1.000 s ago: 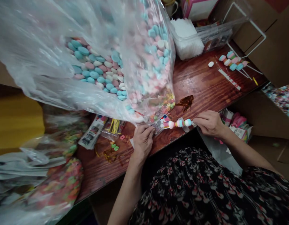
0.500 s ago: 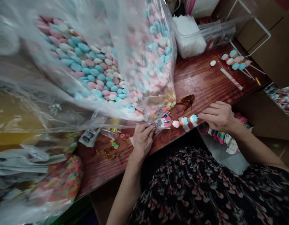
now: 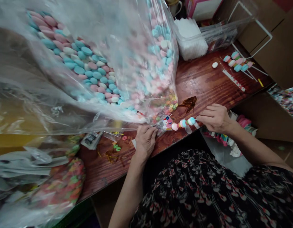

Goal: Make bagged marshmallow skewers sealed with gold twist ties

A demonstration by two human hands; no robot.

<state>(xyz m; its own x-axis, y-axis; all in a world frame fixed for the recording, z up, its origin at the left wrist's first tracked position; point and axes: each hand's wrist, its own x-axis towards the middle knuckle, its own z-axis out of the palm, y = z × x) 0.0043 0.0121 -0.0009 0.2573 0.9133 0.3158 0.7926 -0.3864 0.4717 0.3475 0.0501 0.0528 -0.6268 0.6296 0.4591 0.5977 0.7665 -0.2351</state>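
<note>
My left hand (image 3: 145,141) rests closed at the near edge of the wooden table (image 3: 203,82), pinching the end of a small printed clear wrapper (image 3: 165,123). My right hand (image 3: 214,117) is closed on the stick end of a candy skewer (image 3: 184,123) with pink, blue and white pieces, whose tip points into the wrapper's mouth. A huge clear bag of pink, blue and white candies (image 3: 108,66) leans over the table just above my left hand.
A brown ribbon curl (image 3: 189,103) lies by the skewer. Finished skewers (image 3: 238,62) and one loose white candy (image 3: 214,65) lie at the far right. A clear tub of white sticks (image 3: 191,39) stands behind. Bags of coloured ring candies (image 3: 61,183) sit at left.
My right hand drew the skewer a little right, away from the wrapper, then pushed it back left toward it. My left hand stayed on the wrapper. The big bag shifted in view.
</note>
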